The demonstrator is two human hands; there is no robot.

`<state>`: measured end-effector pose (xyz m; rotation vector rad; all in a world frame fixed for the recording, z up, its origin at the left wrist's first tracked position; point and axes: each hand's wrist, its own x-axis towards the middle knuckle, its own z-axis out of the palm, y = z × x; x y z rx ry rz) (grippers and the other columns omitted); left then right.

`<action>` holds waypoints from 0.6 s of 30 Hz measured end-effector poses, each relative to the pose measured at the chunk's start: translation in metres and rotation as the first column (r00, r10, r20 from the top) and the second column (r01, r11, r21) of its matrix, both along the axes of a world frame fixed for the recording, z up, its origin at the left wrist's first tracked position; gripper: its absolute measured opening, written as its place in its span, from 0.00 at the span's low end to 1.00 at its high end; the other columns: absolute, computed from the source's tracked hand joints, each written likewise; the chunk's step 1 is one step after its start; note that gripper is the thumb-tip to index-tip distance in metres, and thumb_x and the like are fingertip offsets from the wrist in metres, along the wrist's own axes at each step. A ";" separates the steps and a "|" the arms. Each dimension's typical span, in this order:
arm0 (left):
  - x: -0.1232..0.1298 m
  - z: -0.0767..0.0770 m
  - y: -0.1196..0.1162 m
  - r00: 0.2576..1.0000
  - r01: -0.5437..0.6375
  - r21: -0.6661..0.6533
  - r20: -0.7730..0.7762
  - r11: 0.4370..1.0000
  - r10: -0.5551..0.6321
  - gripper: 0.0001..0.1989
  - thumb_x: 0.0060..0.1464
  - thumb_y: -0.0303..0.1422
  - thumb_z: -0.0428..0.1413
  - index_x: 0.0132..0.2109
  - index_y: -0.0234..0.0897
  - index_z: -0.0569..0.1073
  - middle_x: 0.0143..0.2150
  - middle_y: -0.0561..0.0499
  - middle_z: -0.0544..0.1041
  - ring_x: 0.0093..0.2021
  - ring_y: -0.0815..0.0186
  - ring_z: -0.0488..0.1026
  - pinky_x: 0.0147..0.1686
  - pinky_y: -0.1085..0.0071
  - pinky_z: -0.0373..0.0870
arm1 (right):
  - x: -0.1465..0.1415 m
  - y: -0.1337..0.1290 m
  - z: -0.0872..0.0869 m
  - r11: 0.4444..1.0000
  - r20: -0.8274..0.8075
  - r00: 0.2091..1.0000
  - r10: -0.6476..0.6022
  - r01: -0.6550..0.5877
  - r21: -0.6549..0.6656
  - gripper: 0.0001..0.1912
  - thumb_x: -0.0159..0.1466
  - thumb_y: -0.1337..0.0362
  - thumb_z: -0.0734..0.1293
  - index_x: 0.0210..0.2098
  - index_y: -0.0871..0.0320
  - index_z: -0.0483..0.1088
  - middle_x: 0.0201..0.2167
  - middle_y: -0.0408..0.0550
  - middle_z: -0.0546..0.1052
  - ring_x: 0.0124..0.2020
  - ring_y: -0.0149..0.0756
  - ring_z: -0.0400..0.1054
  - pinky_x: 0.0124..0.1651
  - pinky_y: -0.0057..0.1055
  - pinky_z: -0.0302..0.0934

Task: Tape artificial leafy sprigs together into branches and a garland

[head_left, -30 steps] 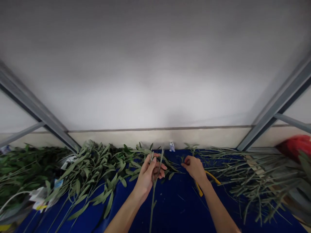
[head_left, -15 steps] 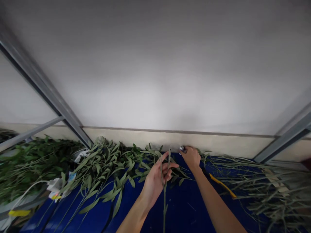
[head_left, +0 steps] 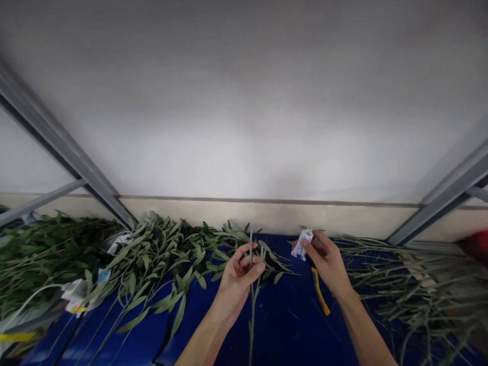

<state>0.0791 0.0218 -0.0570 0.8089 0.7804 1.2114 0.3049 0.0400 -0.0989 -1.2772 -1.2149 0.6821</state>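
My left hand (head_left: 237, 284) grips a thin green stem (head_left: 252, 310) upright between fingers and thumb, its lower end hanging below the hand. My right hand (head_left: 326, 264) pinches a small white and blue paper packet (head_left: 302, 245) at its fingertips. Just below that hand, a yellow-handled tool (head_left: 319, 291) lies on the blue cloth (head_left: 284, 325), partly hidden by my wrist. A long heap of leafy green branches (head_left: 152, 259) spreads left of my left hand, and its leaves nearly reach the stem.
Stripped, narrow-leaved stems (head_left: 412, 284) lie in a heap to the right. Darker foliage (head_left: 49, 254) fills the far left, beside white papers and a white cable (head_left: 76, 291). A white wall (head_left: 244, 127) with metal struts (head_left: 61, 142) rises behind. A red bag (head_left: 476, 244) shows at the right edge.
My right hand has lifted the white and blue packet from the back edge of the cloth and holds it nearer me. My left hand still grips the stem, and the view has shifted slightly.
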 end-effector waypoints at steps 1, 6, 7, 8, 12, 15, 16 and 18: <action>0.002 0.002 -0.002 1.000 0.003 0.004 -0.023 1.000 -0.003 0.23 0.43 0.32 0.75 0.46 0.37 0.78 0.32 0.54 0.76 0.35 0.71 0.74 0.38 0.77 0.68 | 0.001 -0.009 0.004 0.997 -0.078 0.994 0.072 -0.073 -0.015 0.25 0.64 0.39 0.67 0.43 0.54 0.70 0.28 0.48 0.79 0.27 0.41 0.73 0.32 0.33 0.67; 0.013 0.012 -0.013 0.980 0.118 0.049 -0.170 0.992 -0.108 0.20 0.48 0.35 0.72 0.44 0.38 0.73 0.32 0.55 0.76 0.26 0.67 0.77 0.28 0.72 0.75 | 0.007 -0.039 0.026 0.952 -0.061 0.955 0.289 -0.294 -0.091 0.19 0.67 0.47 0.68 0.33 0.57 0.74 0.24 0.43 0.71 0.26 0.33 0.64 0.30 0.28 0.57; 0.015 0.014 -0.015 0.973 0.125 0.050 -0.201 0.991 -0.112 0.20 0.49 0.35 0.72 0.44 0.39 0.72 0.32 0.55 0.77 0.25 0.66 0.78 0.25 0.71 0.76 | 0.008 -0.042 0.028 0.950 -0.027 0.956 0.293 -0.294 -0.106 0.19 0.68 0.48 0.68 0.32 0.57 0.75 0.23 0.42 0.70 0.25 0.31 0.61 0.29 0.28 0.54; 0.018 0.017 -0.018 0.969 0.112 0.050 -0.226 0.992 -0.098 0.21 0.48 0.35 0.72 0.45 0.39 0.71 0.32 0.55 0.78 0.24 0.65 0.78 0.24 0.71 0.76 | 0.008 -0.045 0.031 0.951 -0.002 0.957 0.289 -0.287 -0.115 0.19 0.68 0.48 0.68 0.32 0.58 0.76 0.22 0.41 0.69 0.24 0.30 0.60 0.28 0.28 0.52; 0.026 0.022 -0.023 0.959 0.017 0.073 -0.283 0.997 0.004 0.23 0.44 0.33 0.74 0.44 0.36 0.73 0.28 0.53 0.79 0.25 0.64 0.80 0.24 0.73 0.78 | 0.007 -0.053 0.033 0.950 0.019 0.954 0.298 -0.294 -0.108 0.21 0.69 0.48 0.67 0.30 0.58 0.77 0.22 0.41 0.69 0.23 0.29 0.57 0.27 0.28 0.48; 0.029 0.021 -0.022 0.954 0.011 0.074 -0.301 0.997 0.012 0.24 0.40 0.35 0.75 0.43 0.36 0.74 0.27 0.53 0.80 0.24 0.62 0.80 0.23 0.72 0.78 | 0.004 -0.056 0.030 0.957 0.003 0.961 0.277 -0.275 -0.089 0.21 0.68 0.47 0.67 0.30 0.58 0.77 0.23 0.43 0.72 0.23 0.30 0.59 0.27 0.28 0.49; 0.030 0.021 -0.022 0.951 0.015 0.076 -0.310 0.997 0.009 0.24 0.40 0.35 0.75 0.42 0.36 0.74 0.27 0.52 0.80 0.23 0.62 0.80 0.22 0.72 0.78 | 0.003 -0.057 0.029 0.962 -0.004 0.966 0.260 -0.259 -0.085 0.21 0.68 0.47 0.67 0.30 0.58 0.77 0.23 0.43 0.73 0.24 0.31 0.60 0.28 0.28 0.50; 0.031 0.021 -0.022 0.942 0.028 0.080 -0.336 0.996 0.001 0.24 0.40 0.35 0.75 0.42 0.36 0.74 0.27 0.52 0.80 0.24 0.61 0.80 0.23 0.71 0.79 | 0.001 -0.058 0.027 0.968 -0.015 0.971 0.237 -0.238 -0.084 0.21 0.67 0.46 0.68 0.31 0.57 0.77 0.24 0.44 0.75 0.24 0.32 0.62 0.28 0.28 0.53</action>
